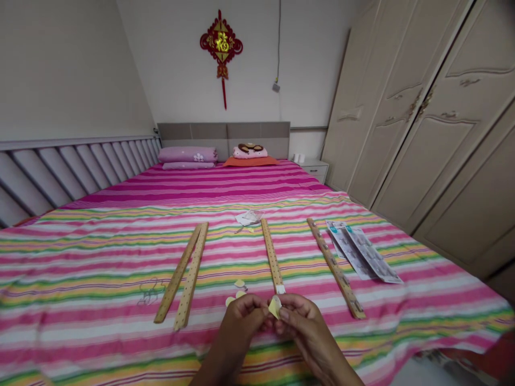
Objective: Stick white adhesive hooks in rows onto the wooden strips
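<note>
My left hand [246, 317] and my right hand [301, 320] meet low in the middle, both pinching a small yellow paper piece [274, 307] with a pale, clear-looking part behind it. Just beyond the fingertips lies a perforated wooden strip [271, 252], a white patch [280, 289] at its near end. Loose yellow paper scraps [240, 283] rest on the cloth beside my left hand. Farther right is another wooden strip [333, 262] bearing several small metallic pieces. Two more perforated strips, one outer [177, 279] and one inner [192, 279], lie to the left, touching or nearly touching at their far ends.
Striped cloth [100, 279] covers the near bed. Blister cards [368, 254] lie right of the strips, tangled thread [151, 290] at left. A clear plastic packet [249, 216] sits beyond the middle strip. Bed rails [80, 166] run along the left, a wardrobe [402, 123] along the right.
</note>
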{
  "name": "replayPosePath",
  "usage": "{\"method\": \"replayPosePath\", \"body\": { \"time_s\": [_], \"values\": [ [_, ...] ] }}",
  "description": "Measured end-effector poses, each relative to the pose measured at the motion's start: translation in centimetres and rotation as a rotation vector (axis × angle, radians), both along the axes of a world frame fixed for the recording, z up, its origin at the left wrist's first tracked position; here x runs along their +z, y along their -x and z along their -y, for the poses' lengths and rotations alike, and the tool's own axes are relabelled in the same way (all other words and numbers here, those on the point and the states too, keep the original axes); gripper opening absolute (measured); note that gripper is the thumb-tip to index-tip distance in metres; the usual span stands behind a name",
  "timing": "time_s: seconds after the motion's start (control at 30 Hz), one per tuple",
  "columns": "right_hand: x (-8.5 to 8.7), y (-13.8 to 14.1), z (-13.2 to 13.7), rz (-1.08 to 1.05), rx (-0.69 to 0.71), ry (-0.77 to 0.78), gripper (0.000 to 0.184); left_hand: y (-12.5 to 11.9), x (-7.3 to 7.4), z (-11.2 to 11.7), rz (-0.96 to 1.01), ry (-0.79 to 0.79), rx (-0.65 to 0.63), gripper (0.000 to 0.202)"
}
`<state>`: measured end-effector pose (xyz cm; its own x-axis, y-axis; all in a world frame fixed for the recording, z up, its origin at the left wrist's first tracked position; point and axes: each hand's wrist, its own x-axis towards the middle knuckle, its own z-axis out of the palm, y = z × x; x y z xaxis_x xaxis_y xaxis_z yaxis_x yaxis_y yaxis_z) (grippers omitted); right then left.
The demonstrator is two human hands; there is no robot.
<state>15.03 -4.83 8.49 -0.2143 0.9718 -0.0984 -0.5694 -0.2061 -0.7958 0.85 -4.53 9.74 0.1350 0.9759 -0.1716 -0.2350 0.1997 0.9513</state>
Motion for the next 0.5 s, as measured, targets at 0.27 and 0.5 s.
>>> {"method": "replayPosePath", "body": {
  "time_s": [0.27, 0.5],
  "values": [
    [-1.1, -0.3, -0.9, 0.090, -0.034, -0.069, 0.028, -0.1, 0.3, -0.1, -0.038, 0.034, -0.028, 0.022],
    [-0.9, -0.3, -1.3, 0.121, 0.004, -0.101, 0.029, -0.1, 0.5, -0.9, -0.201, -0.039, -0.069, 0.012]
  ]
}}
